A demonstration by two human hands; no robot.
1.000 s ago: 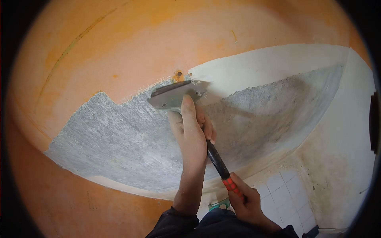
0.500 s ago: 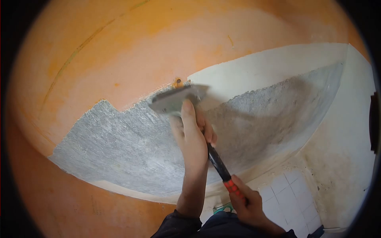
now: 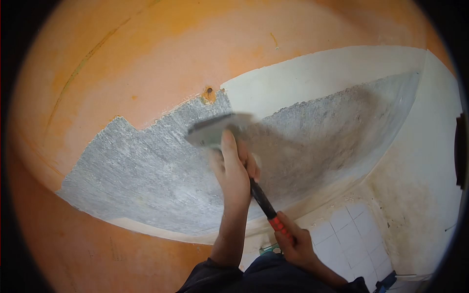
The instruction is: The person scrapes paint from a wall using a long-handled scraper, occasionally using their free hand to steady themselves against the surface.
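Observation:
A long-handled wall scraper [image 3: 262, 198] with a wide metal blade and a black handle ending in a red grip lies against the wall. My left hand [image 3: 235, 176] is wrapped round its upper handle just under the head, the thumb pressed on the blade [image 3: 210, 134]. Lower down, my right hand [image 3: 296, 242] is closed round the red grip. The blade, slightly blurred, is over a rough grey bare patch [image 3: 137, 171] of wall. Above that patch is peach-orange paint [image 3: 161, 73], with a ragged border between them.
A white painted strip [image 3: 303, 80] borders the grey patch at upper right. Above the blade is a small dark hole [image 3: 209, 90] with an orange rim. White floor tiles [image 3: 349, 239] show at lower right, beside a stained pale wall [image 3: 410, 195].
The scraper has moved down the wall, away from the hole, exposing grey surface and the white strip's edge above the blade. Both hands keep their hold. The view has shifted slightly.

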